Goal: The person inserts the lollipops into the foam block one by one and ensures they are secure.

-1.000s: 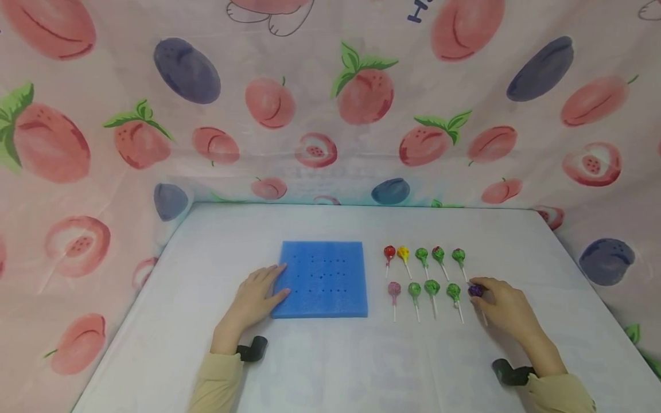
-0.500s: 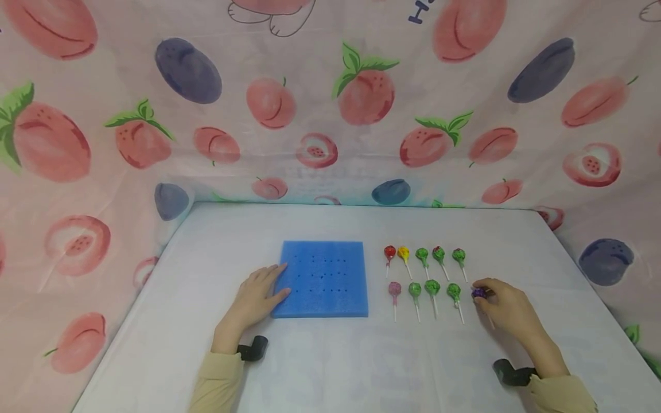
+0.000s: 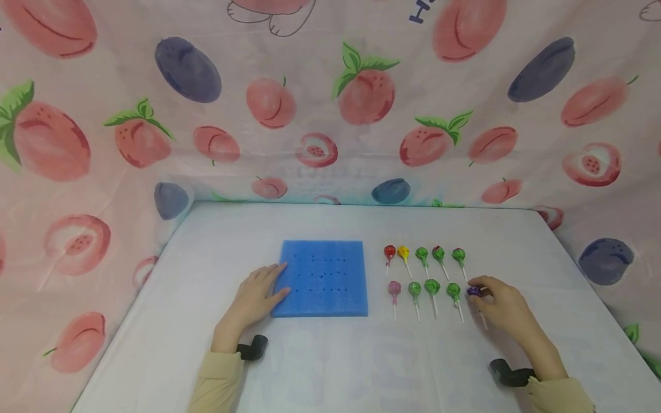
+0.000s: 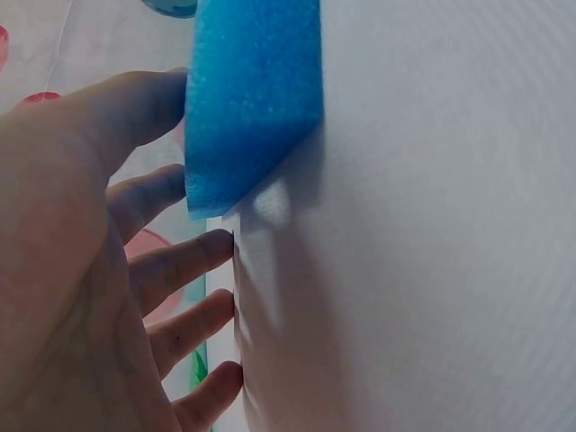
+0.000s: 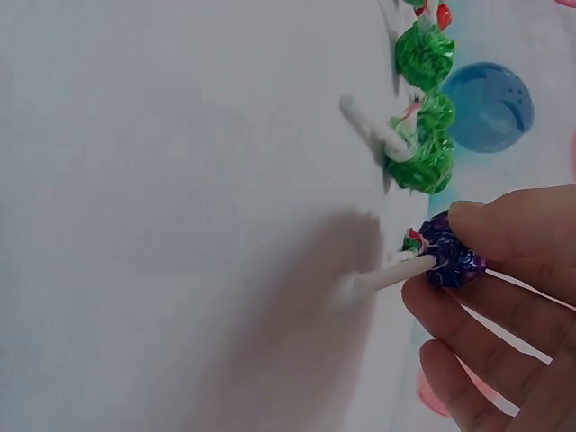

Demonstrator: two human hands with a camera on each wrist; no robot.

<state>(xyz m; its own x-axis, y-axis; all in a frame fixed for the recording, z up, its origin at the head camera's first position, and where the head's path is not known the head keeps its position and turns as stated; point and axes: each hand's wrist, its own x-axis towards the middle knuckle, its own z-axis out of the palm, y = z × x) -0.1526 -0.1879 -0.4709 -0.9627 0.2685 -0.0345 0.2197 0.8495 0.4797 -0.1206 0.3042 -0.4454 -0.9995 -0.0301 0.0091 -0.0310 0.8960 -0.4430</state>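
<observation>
Where the right grip pinches, the purple lollipop's head sits.

Dim, diffuse light throws a broad, soft-edged shadow across the white tabletop.

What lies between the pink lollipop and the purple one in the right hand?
Three green lollipops, in a row; the head view shows them.
</observation>
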